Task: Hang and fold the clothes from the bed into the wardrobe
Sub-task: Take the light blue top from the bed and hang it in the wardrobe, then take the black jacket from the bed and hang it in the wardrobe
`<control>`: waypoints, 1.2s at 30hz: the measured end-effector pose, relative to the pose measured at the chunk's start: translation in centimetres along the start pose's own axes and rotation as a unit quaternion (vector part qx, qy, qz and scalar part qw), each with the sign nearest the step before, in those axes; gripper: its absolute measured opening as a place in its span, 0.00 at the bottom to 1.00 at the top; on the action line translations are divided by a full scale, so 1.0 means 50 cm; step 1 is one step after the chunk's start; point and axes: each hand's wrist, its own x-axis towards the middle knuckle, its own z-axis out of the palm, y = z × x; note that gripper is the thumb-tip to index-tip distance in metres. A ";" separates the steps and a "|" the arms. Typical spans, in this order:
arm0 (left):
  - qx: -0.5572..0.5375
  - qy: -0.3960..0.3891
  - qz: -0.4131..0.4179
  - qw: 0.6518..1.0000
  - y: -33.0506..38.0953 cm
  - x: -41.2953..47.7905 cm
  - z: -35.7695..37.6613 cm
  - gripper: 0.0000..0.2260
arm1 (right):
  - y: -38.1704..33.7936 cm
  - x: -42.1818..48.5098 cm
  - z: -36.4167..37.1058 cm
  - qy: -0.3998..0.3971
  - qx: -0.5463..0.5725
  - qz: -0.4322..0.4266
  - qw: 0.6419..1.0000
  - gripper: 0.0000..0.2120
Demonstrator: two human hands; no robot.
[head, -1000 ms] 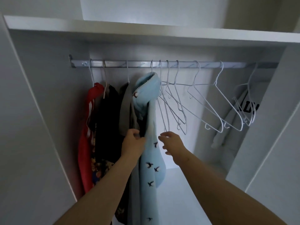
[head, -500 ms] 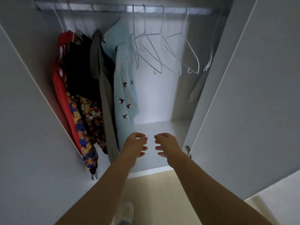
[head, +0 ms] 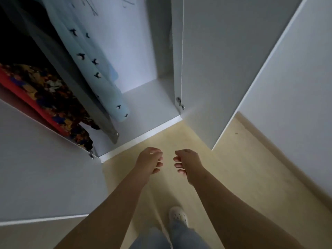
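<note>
Left hand (head: 149, 161) and right hand (head: 188, 163), loosely curled and empty, hover outside the wardrobe (head: 149, 108), well apart from its four hung garments (head: 93, 69).

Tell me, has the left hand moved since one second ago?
Yes. The left hand was at the light blue garment inside the wardrobe; now it is outside, over the floor, touching nothing.

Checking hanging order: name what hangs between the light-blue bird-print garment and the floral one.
A grey garment hangs between them, seen in the head view.
</note>
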 end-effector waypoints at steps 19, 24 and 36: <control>0.215 -0.251 -0.001 0.944 -0.351 -0.326 0.156 0.04 | 0.505 -0.348 -0.144 0.223 0.255 0.106 0.935 0.05; 0.298 -0.320 0.050 0.898 -0.428 -0.476 0.269 0.05 | 0.636 -0.485 -0.249 0.285 0.353 0.101 0.886 0.04; 0.349 -0.458 0.072 0.814 -0.721 -0.981 0.586 0.07 | 1.023 -0.913 -0.570 0.426 0.487 0.072 0.760 0.05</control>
